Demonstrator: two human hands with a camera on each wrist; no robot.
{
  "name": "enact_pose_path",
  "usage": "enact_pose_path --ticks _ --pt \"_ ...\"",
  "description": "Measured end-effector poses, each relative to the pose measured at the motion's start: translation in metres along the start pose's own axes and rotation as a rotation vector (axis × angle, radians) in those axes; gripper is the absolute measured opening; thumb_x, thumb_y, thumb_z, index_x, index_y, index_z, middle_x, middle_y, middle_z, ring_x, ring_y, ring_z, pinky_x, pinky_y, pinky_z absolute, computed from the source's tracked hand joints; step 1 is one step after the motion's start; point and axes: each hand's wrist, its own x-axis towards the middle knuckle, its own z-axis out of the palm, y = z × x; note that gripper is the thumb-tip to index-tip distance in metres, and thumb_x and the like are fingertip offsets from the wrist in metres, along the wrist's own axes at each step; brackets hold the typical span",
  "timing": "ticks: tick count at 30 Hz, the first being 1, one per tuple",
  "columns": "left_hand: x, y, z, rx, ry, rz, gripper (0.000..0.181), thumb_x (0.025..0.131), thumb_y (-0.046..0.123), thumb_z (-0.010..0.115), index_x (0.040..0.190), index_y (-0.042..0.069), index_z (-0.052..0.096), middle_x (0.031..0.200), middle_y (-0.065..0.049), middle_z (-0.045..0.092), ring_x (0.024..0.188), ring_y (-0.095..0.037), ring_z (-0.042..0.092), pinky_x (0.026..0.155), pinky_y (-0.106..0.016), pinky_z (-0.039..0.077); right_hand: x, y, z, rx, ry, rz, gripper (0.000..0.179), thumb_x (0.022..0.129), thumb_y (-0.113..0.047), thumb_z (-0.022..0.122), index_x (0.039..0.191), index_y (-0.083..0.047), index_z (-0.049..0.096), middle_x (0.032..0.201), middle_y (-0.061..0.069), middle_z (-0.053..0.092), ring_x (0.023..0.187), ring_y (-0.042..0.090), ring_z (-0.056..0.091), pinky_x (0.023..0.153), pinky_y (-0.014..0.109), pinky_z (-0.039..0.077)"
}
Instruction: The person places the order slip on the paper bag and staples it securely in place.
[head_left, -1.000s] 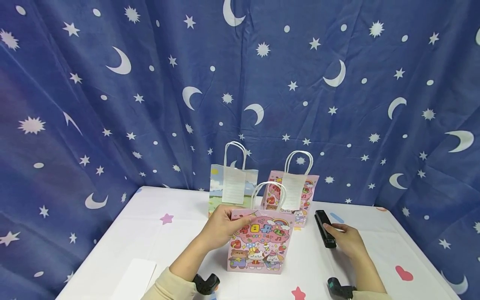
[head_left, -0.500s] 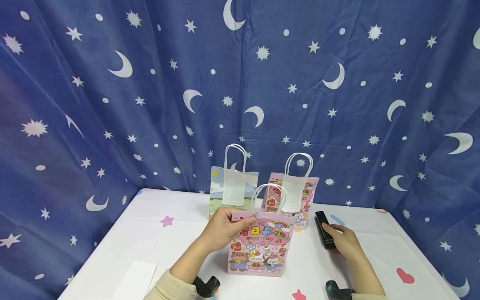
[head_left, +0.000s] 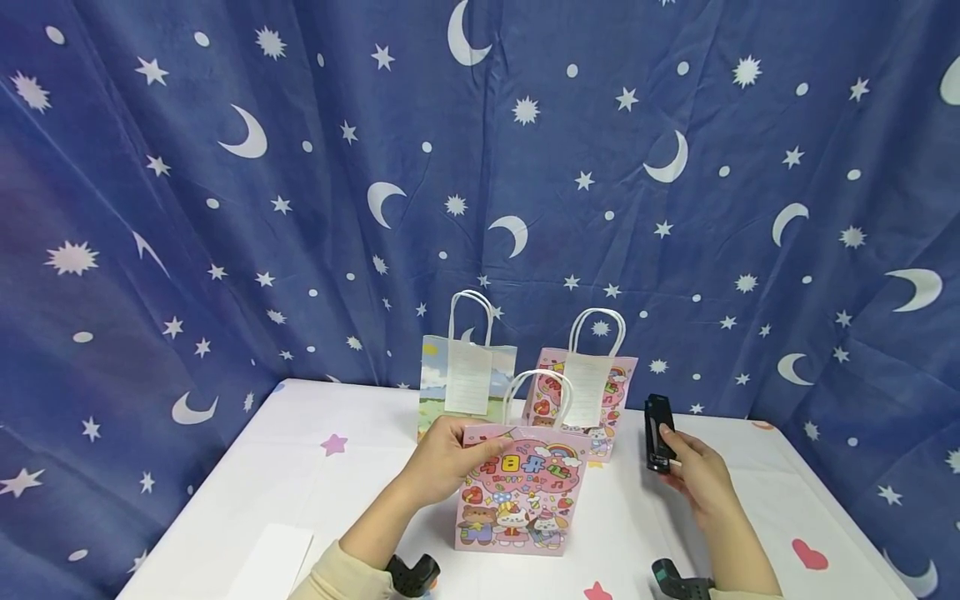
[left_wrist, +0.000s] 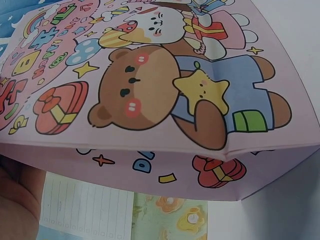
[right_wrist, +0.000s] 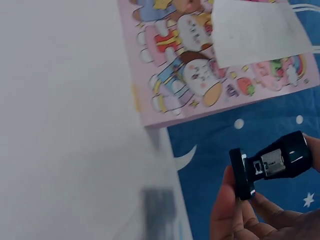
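In the head view my left hand (head_left: 446,460) grips the upper left edge of a pink paper gift bag (head_left: 517,508), thumb on its front. The bag stands upright, its cartoon bear, cat and dog facing me, white handles up. The left wrist view shows its printed front and side close up (left_wrist: 150,100). My right hand (head_left: 701,475) holds a black stapler (head_left: 659,433) above the table's right side. From the right wrist view, fingers wrap the base of the stapler (right_wrist: 272,162), and a shadow falls on the tabletop below.
Behind stand a blue-green gift bag (head_left: 431,375) and another pink gift bag (head_left: 618,383), each with a lined paper slip on its front. White paper or card (head_left: 270,558) lies at the front left of the white table (head_left: 360,425). A starry blue curtain (head_left: 480,167) hangs behind.
My right hand has picked the stapler up off the table, raising and tilting it. The left hand keeps its hold on the pink bag. The head view has shifted slightly.
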Motion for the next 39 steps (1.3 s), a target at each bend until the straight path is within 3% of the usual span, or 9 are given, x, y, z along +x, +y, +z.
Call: enact_pose_path --ticks 5,9,13,18,30,39 --pt "-0.001 -0.001 0.000 0.004 0.002 -0.007 0.024 0.102 0.022 0.067 0.111 0.001 0.077 0.101 -0.020 0.079 0.086 -0.026 0.079 0.075 -0.036 0.065 -0.005 -0.010 0.003 0.085 -0.024 -0.020 0.096 0.101 -0.051 0.062 0.163 0.004 0.014 0.153 0.021 0.041 0.085 -0.002 0.069 0.080 0.019 0.059" --pt "-0.001 -0.001 0.000 0.009 0.008 -0.021 0.025 0.102 0.022 0.067 0.111 0.001 0.077 0.101 -0.020 0.079 0.086 -0.025 0.079 0.075 -0.035 0.065 -0.011 -0.020 0.005 0.144 -0.024 -0.034 0.099 0.099 -0.047 0.069 0.164 0.000 0.012 0.134 0.006 0.057 0.089 -0.003 0.069 0.084 0.018 0.058" --pt "-0.001 -0.002 0.000 0.005 0.003 -0.013 0.024 0.102 0.022 0.067 0.111 0.001 0.077 0.101 -0.020 0.079 0.086 -0.025 0.079 0.075 -0.036 0.065 -0.021 -0.031 0.008 0.212 -0.034 -0.089 0.096 0.098 -0.038 0.072 0.165 -0.001 0.012 0.113 -0.011 0.061 0.093 -0.003 0.069 0.086 0.017 0.058" --pt "0.000 -0.001 0.000 0.004 -0.001 -0.007 0.025 0.103 0.021 0.067 0.111 0.001 0.077 0.101 -0.020 0.079 0.086 -0.024 0.079 0.075 -0.036 0.065 -0.034 -0.044 0.012 0.280 -0.075 -0.206 0.085 0.101 -0.025 0.069 0.163 0.000 0.017 0.109 -0.016 0.065 0.100 -0.004 0.069 0.087 0.017 0.059" --pt "-0.001 0.000 0.000 0.015 0.010 -0.016 0.026 0.103 0.022 0.066 0.113 0.001 0.076 0.102 -0.020 0.079 0.087 -0.025 0.079 0.075 -0.035 0.065 -0.064 -0.067 0.033 0.300 -0.065 -0.409 0.067 0.098 -0.005 0.070 0.152 -0.010 0.031 0.134 -0.001 0.051 0.112 0.002 0.067 0.091 0.018 0.058" --pt "0.001 0.000 0.002 0.013 0.016 -0.009 0.026 0.103 0.024 0.066 0.112 0.002 0.077 0.101 -0.019 0.079 0.085 -0.026 0.080 0.074 -0.037 0.065 -0.082 -0.073 0.041 0.328 -0.092 -0.582 0.069 0.090 0.014 0.068 0.147 -0.014 0.041 0.125 -0.001 0.062 0.111 0.008 0.070 0.097 0.016 0.054"
